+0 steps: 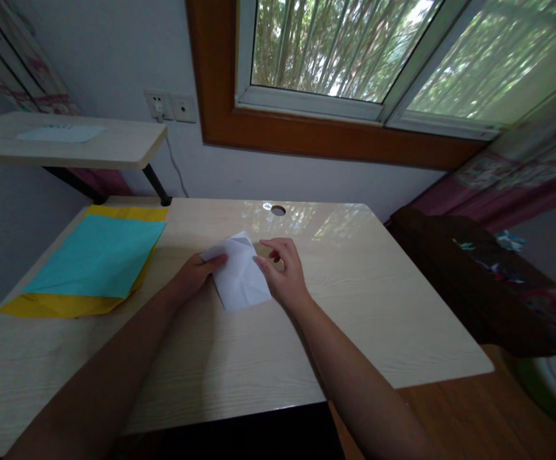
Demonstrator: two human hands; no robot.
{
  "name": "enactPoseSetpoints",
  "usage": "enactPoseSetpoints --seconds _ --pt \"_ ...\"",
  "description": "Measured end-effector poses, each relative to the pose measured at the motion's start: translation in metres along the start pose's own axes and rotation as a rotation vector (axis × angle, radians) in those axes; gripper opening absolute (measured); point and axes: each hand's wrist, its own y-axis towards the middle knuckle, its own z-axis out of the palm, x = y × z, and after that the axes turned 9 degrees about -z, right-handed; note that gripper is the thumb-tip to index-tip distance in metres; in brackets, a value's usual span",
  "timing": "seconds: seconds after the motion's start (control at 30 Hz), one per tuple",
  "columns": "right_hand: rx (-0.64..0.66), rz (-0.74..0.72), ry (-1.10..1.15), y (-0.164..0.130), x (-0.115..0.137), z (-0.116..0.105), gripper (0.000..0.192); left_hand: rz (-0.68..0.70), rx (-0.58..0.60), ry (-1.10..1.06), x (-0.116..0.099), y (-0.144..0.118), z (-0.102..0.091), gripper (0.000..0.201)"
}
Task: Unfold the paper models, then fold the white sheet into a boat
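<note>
A folded white paper (240,276) lies near the middle of a light wooden table (364,281). My left hand (195,273) grips its upper left edge, thumb pressed on top. On the paper's right edge my right hand (282,271) pinches with thumb and forefinger, the other fingers curled above the table. The sheet shows several creases and a folded tip at its far end.
A teal sheet (98,255) lies on a yellow sheet (57,305) at the table's left. A cable hole (278,209) sits near the far edge. A raised shelf (115,144) stands at the back left, dark furniture (469,275) on the right, a window above.
</note>
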Motion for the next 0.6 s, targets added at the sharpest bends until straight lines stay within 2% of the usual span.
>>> enactPoseSetpoints --seconds 0.07,0.13,0.2,0.27,0.43,0.6 --pt "0.036 0.122 0.125 0.0 -0.003 0.002 0.037 -0.035 0.055 0.103 -0.001 -0.005 0.0 0.037" --pt "0.115 0.277 0.27 0.0 -0.004 0.004 0.033 -0.041 0.102 0.185 -0.004 -0.009 0.002 0.039" --pt "0.173 0.421 0.375 -0.002 -0.003 0.007 0.032 -0.037 0.146 0.23 -0.008 -0.012 0.004 0.041" --pt "0.176 0.507 0.434 -0.003 -0.001 0.009 0.035 -0.035 0.174 0.232 -0.013 -0.014 0.006 0.043" --pt "0.143 0.531 0.484 -0.002 0.001 0.011 0.035 0.007 0.11 0.237 -0.023 -0.018 0.008 0.051" --pt "0.143 0.513 0.493 -0.002 -0.001 0.011 0.033 0.016 0.027 0.166 -0.02 -0.013 0.006 0.054"
